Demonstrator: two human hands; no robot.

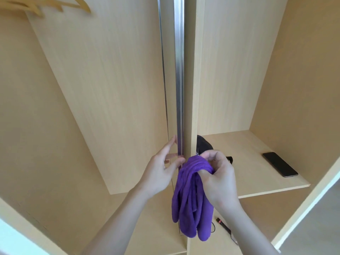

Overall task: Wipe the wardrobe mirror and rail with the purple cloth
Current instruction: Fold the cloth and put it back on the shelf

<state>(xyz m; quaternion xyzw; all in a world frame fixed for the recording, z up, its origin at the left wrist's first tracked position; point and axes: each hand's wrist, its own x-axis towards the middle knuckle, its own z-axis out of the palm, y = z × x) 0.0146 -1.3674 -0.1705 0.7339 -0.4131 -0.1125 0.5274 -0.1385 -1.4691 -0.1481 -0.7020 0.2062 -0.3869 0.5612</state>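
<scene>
Hanging in loose folds from the right hand (219,173), the purple cloth (191,199) is seen bunched at its top against the front edge of the wooden partition (189,107), just beside the metal rail (178,70) that runs upright along it. The right grip is clamped on the cloth, with the fingers curled round the bunched top. The left hand (161,168) is held with its fingers nearly straight and apart, their tips laid against the rail at about the same height as the cloth. On the shelf (239,162) to the right, a black phone (279,164) is laid flat, and a dark object (204,145) is partly hidden behind the partition. Wooden hangers (46,5) are seen, blurred, at the upper left.
</scene>
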